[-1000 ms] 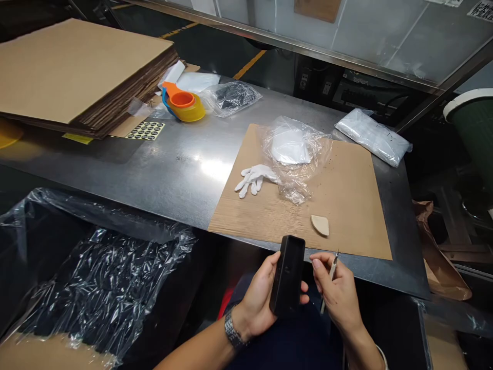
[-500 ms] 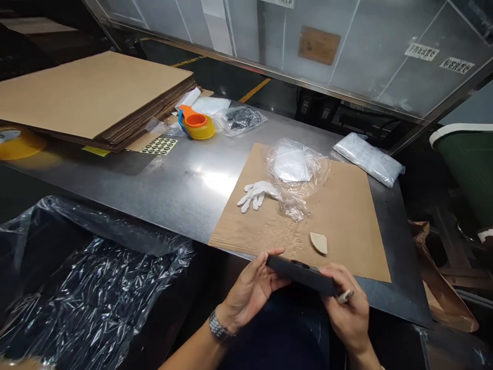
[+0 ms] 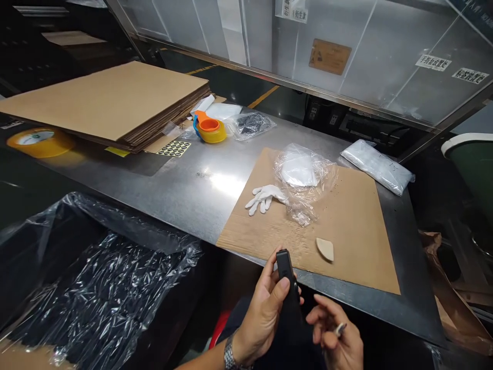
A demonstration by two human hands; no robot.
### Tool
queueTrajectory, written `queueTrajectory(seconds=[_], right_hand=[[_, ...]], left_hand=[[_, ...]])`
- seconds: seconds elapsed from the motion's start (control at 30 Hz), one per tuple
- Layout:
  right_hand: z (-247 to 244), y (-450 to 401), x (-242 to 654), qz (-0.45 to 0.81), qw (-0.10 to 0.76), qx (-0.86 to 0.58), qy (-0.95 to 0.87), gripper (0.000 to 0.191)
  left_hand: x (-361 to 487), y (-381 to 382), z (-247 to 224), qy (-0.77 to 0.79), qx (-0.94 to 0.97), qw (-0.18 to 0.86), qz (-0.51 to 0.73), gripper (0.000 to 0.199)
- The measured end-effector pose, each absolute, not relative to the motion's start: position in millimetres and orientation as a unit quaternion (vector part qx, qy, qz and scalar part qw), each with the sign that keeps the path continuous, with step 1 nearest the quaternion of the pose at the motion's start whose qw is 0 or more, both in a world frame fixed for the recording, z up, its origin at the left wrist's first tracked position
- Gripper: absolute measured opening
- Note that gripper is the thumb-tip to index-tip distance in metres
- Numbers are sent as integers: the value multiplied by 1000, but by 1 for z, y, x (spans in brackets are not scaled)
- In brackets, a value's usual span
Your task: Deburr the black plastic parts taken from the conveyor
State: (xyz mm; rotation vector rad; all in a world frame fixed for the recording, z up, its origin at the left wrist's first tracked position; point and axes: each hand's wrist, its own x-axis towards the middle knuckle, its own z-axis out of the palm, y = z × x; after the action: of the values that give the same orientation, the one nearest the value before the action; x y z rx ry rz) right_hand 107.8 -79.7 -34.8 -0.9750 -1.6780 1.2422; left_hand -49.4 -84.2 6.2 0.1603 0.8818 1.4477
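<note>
My left hand (image 3: pixel 265 313), with a metal watch on its wrist, is wrapped round a black oblong object (image 3: pixel 287 277) held upright, thumb on its near face. To the right, my right hand (image 3: pixel 337 329) is off the black object. Its fingers are curled, and a small pale stick-like thing (image 3: pixel 340 329) with a dark tip is held among them. Beyond the hands, a beige wedge-shaped pad (image 3: pixel 325 249) lies on a cardboard sheet (image 3: pixel 358 221). A white glove (image 3: pixel 265 198) and a clear bag with white sheets (image 3: pixel 298 169) rest farther back on that sheet.
Stacked cardboard (image 3: pixel 111 103) covers the metal table's (image 3: pixel 173 185) back left, near an orange and yellow tape dispenser (image 3: pixel 211 128) and a yellow tape roll (image 3: pixel 40 142). A wrapped white packet (image 3: pixel 377 167) lies back right. A plastic-lined box (image 3: pixel 103 288) of black wrapped items stands front left.
The black object has turned from lying across both hands to upright in my left hand. My right hand has let go of it and moved lower. The view has shifted slightly.
</note>
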Motion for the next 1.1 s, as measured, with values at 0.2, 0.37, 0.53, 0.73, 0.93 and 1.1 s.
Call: queueTrajectory(seconds=[0.2,0.37,0.53,0.73,0.93,1.1], right_hand=[[4,-63,111,441,288,-476,-704,39],[16,-59,106,279,230,-405,-840,27],[20,-57,103,152,199,-378,-891,34],[24,-56,101,122,182,-389,-895,34],[23,-55,100,98,180,-381,-902,32],[22,-55,101,96,175,-384,-902,31]], left_hand=[[-50,-98,5,388,104,690,602,66],[-49,-107,4,394,87,706,582,62],[-49,-113,4,401,74,717,565,61],[-48,-115,2,402,87,725,553,63],[-49,-115,2,387,65,736,552,67],[-48,-114,2,380,54,742,550,68]])
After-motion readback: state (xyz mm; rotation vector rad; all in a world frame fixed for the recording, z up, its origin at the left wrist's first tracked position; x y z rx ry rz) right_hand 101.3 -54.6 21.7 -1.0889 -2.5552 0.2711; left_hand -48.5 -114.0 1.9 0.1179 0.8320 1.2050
